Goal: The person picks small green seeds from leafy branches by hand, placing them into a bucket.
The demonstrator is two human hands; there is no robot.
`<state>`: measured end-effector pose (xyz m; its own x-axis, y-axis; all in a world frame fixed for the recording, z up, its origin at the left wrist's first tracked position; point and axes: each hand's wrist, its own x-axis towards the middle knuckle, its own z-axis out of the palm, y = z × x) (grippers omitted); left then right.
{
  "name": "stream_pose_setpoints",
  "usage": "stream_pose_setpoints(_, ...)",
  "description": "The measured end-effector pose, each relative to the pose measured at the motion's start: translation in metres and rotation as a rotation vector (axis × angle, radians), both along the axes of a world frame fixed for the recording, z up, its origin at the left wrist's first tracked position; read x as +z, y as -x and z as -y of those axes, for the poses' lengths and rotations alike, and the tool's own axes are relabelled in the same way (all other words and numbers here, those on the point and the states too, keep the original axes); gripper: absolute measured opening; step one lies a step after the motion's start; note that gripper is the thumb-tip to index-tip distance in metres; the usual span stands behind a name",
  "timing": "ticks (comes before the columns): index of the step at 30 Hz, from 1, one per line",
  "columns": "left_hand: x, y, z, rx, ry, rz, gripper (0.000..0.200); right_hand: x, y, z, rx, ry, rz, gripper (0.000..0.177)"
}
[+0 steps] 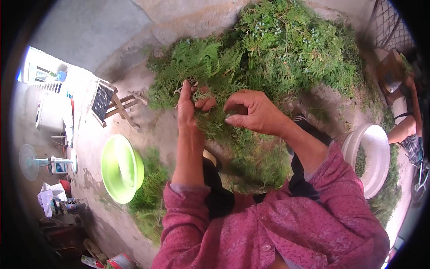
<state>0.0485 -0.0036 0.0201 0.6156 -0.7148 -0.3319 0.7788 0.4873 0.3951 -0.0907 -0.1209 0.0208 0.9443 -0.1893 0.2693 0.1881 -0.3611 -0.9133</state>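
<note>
My left hand (187, 107) is wrapped round the woody stem of an evergreen branch (204, 58), with its flat green sprays spreading in front and below. Close to its right, my right hand (255, 111) has its thumb and forefinger curled towards each other at the edge of the foliage. Whatever lies between those fingertips is too small to make out. Past both hands, a large heap of evergreen branches (300, 49) with small pale blue-green cones rests against the wall. Loose green sprigs (260, 161) lie on the ground between my legs.
A lime-green basin (105, 168) stands at left beside more greenery (150, 179). A white bucket (378, 166) is close by my right side. A folding stool (118, 107) and a fan (29, 161) are farther left. Another person's leg (403, 130) shows at far right.
</note>
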Motion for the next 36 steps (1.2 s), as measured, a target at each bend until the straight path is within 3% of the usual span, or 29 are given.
stream_pose_setpoints(6, -0.004, 0.002, 0.002, -0.049, -0.070, 0.050, 0.023, 0.002, 0.001, 0.003, 0.050, 0.055, -0.170, 0.024)
stream_pose_setpoints(11, -0.001, 0.003, 0.004, -0.083, -0.008, 0.055, 0.023, -0.001, 0.004, 0.003, 0.010, 0.120, -0.054, 0.022)
stream_pose_setpoints(16, -0.006, -0.003, 0.002, -0.085, -0.194, 0.066, 0.022, 0.004, 0.006, -0.004, 0.021, 0.148, -0.057, 0.020)
stream_pose_setpoints(20, 0.005, -0.003, 0.004, -0.067, -0.302, 0.112, 0.030, 0.012, 0.012, -0.002, 0.108, -0.019, -0.067, 0.017)
stream_pose_setpoints(22, -0.003, -0.027, -0.002, 0.163, -0.145, 0.032, 0.029, 0.021, 0.020, 0.004, 0.164, -0.088, -0.062, 0.015)
stream_pose_setpoints(23, -0.007, -0.035, -0.008, 0.171, -0.145, 0.035, 0.029, 0.029, 0.026, 0.010, 0.176, -0.388, -0.198, 0.013)
stream_pose_setpoints(24, -0.013, -0.042, -0.015, 0.111, 0.036, 0.043, 0.027, 0.031, 0.032, 0.013, 0.183, -0.695, -0.336, 0.011)
stream_pose_setpoints(25, -0.012, -0.043, -0.018, 0.046, 0.214, 0.050, 0.026, 0.025, 0.029, 0.016, 0.226, -0.895, -0.287, 0.009)
stream_pose_setpoints(26, -0.012, -0.041, -0.019, 0.043, 0.206, 0.051, 0.026, 0.022, 0.029, 0.015, 0.226, -0.903, -0.285, 0.009)
stream_pose_setpoints(28, -0.010, -0.035, -0.015, 0.122, 0.119, 0.015, 0.027, 0.027, 0.029, 0.013, 0.265, -1.168, -0.363, 0.010)
stream_pose_setpoints(32, -0.005, -0.031, -0.006, 0.087, 0.209, -0.055, 0.029, -0.008, 0.019, -0.003, 0.201, -1.183, -0.500, 0.009)
stream_pose_setpoints(36, -0.007, -0.023, -0.006, -0.064, 0.290, 0.029, 0.029, -0.011, 0.013, -0.007, 0.045, -1.145, -0.421, 0.010)
